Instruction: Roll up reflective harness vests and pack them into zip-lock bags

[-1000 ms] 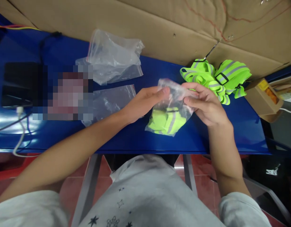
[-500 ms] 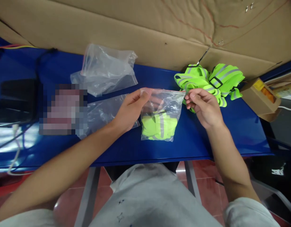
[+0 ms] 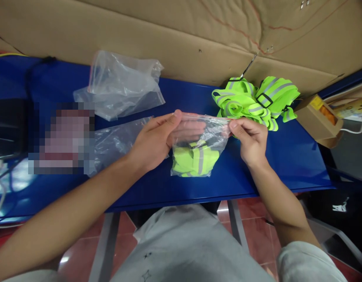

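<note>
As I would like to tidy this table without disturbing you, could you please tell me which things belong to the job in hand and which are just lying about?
Seem to belong:
held plastic bag, between left hand and right hand
folded green strap inside it
pile of green straps
loose plastic bags

Probably just lying about:
black box
small cardboard box

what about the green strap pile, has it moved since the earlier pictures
No. The green strap pile keeps the same place beside the cardboard box; both slid leftward in the picture together, so the camera shifted.
</note>
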Action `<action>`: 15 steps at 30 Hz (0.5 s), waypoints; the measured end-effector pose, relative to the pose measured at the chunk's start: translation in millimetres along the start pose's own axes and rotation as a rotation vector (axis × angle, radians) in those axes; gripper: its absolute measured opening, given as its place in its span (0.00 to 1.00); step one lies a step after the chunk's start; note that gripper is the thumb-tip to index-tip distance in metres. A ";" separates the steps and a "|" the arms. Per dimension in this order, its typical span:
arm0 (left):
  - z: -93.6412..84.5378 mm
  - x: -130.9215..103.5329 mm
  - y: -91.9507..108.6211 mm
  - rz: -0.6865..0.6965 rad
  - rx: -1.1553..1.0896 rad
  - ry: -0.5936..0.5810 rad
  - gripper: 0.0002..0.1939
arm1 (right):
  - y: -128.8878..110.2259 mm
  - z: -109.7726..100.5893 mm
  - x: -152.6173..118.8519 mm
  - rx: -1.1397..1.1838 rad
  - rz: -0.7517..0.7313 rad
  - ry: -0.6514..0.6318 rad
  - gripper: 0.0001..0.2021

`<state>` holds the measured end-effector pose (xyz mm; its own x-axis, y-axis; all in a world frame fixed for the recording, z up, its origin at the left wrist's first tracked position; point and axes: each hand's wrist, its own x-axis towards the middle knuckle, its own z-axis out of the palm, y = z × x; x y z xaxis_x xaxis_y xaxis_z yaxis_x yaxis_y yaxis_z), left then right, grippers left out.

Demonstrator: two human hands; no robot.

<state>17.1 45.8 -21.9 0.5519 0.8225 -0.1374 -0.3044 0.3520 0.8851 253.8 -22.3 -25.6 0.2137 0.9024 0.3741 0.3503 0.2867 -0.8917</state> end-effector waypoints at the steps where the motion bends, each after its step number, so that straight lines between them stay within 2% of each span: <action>1: -0.3 -0.2 0.7 0.015 0.010 -0.005 0.18 | 1.3 -1.5 0.4 -0.018 -0.012 -0.004 0.13; 6: -5.3 -3.6 8.5 0.196 0.205 -0.119 0.23 | -1.0 -1.0 0.1 -0.034 -0.086 -0.001 0.11; 10: -12.1 -6.9 20.6 0.442 0.584 -0.265 0.13 | -11.7 7.0 -7.1 -0.012 -0.163 -0.018 0.08; 13: -17.2 -8.2 32.1 0.520 0.758 -0.370 0.12 | -16.5 10.9 -12.7 -0.063 -0.186 -0.003 0.09; 15: -20.8 -8.9 40.4 0.562 0.839 -0.382 0.11 | -16.5 10.9 -13.9 -0.102 -0.185 0.030 0.10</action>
<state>-16.3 62.0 5.9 0.7489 0.5261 0.4029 -0.0409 -0.5702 0.8205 235.1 -36.1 -18.8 0.1637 0.8270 0.5378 0.4761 0.4113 -0.7773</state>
